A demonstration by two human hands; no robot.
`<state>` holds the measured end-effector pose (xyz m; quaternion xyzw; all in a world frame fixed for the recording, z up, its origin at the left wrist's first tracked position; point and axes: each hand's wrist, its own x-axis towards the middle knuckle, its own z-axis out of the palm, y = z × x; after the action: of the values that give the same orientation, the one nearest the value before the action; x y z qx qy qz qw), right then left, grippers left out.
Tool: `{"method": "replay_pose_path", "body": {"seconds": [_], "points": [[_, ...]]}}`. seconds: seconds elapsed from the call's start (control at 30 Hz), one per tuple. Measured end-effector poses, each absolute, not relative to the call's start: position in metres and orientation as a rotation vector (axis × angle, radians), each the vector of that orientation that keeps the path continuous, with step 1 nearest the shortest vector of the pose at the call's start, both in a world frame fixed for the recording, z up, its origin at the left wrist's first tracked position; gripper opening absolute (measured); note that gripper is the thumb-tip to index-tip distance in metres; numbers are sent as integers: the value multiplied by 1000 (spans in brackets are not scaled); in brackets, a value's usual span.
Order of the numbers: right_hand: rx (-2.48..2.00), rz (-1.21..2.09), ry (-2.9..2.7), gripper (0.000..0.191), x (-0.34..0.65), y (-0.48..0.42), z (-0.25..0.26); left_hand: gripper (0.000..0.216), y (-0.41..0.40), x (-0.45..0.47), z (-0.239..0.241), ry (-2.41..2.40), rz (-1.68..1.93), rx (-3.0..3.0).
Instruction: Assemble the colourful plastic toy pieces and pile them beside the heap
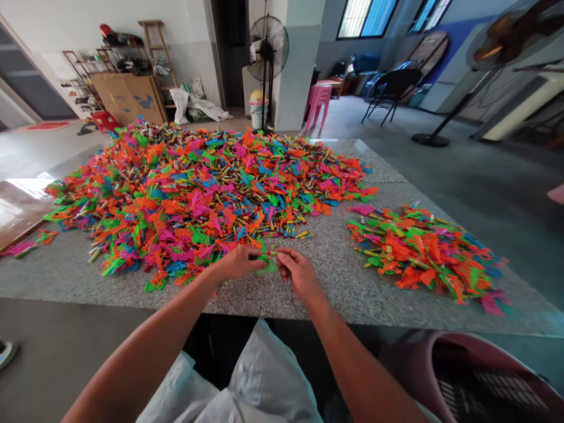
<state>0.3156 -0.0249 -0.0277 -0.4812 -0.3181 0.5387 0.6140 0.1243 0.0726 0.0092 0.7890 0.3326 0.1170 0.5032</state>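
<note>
My left hand (pixel 240 261) and my right hand (pixel 297 271) meet over the near part of a speckled stone table (pixel 326 282). Together they pinch a small green plastic piece (pixel 268 265), with a thin yellowish tube between the fingertips. Both hands have their fingers closed on it. Just beyond them spreads a very large heap of bright plastic pieces and small tubes (pixel 198 188) in orange, pink, green and blue. A smaller heap of the same coloured pieces (pixel 423 249) lies to the right of my right hand.
A pink basket (pixel 476 376) stands at the lower right by my lap. Two standing fans (pixel 268 50) (pixel 497 53), a black chair (pixel 392 88), a pink stool (pixel 318 101), shelves and cardboard (pixel 127 94) are at the back of the room.
</note>
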Motion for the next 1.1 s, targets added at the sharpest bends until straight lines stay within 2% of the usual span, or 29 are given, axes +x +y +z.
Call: {"method": "replay_pose_path", "body": {"seconds": [0.23,0.5,1.1], "points": [[-1106,1316,-756,34,315,-27,-34,30,75,119,13,674,137,1903],[-1163,1413,-738,40,319,-28,-40,30,75,120,6,596,168,2030],[-1158,1471,-779,39,327,-31,-36,26,75,120,17,596,93,2047]]}}
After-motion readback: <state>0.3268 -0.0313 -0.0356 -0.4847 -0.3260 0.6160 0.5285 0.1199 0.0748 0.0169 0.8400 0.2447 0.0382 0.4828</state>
